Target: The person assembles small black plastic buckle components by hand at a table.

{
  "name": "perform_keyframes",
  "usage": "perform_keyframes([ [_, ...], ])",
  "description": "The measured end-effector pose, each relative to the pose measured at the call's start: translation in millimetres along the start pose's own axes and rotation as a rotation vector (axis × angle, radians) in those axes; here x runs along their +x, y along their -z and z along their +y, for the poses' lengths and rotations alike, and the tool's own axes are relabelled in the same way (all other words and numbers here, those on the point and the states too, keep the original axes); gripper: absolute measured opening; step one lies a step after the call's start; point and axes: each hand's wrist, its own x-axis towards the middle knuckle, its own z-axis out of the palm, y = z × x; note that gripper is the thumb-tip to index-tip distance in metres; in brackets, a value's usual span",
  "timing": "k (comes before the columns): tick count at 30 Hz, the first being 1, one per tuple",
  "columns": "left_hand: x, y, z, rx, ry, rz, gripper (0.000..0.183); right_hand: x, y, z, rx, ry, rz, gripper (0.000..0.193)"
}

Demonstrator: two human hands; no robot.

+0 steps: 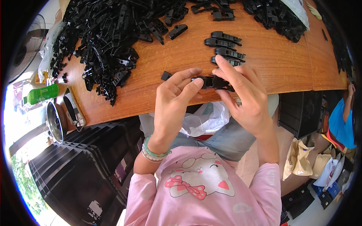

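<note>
Both hands meet at the near edge of the wooden table [271, 71], closed together on one black plastic clip [212, 81]. The left hand [171, 103] pinches the clip's left end between thumb and fingers. The right hand [247, 96] grips its right end, the index finger extended forward over the part. The clip lies level between the two hands, just above the table edge.

Just beyond the right hand's fingertips sits a row of finished black clips [225, 48], lying side by side. A small black piece [166, 75] rests on the table just beside the left hand's fingers. Beyond and to the left of the left hand lies a large heap of black plastic parts [105, 41]. Well to the left of the left hand lies a green bottle [41, 94]. Below the hands, a clear plastic bag [205, 120] rests on the person's lap.
</note>
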Motion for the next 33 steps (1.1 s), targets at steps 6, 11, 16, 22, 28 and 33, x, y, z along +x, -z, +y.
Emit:
perform_keyframes([
  [6, -4, 3, -1, 0.019, -0.005, 0.012, 0.038, -1, 0, -7, -0.001, 0.005, -0.036, 0.074],
  [11, -15, -8, 0, -0.076, -0.017, -0.105, 0.046, -4, -5, -9, -0.051, 0.007, -0.030, 0.073],
  [16, -12, -10, 2, 0.161, -0.107, -0.088, 0.049, -7, -19, -14, 0.078, 0.065, 0.112, 0.071],
  [22, -18, -10, 1, -0.009, -0.031, -0.141, 0.046, -5, -11, -25, 0.190, 0.005, 0.090, 0.066],
  [28, -10, -1, 0, 0.181, -0.021, -0.282, 0.038, -43, -8, -20, 0.101, -0.178, 0.008, 0.047],
  [33, 34, -13, -17, 0.763, -0.779, -0.125, 0.020, -75, -23, -31, 0.140, -0.347, -0.362, 0.028],
])
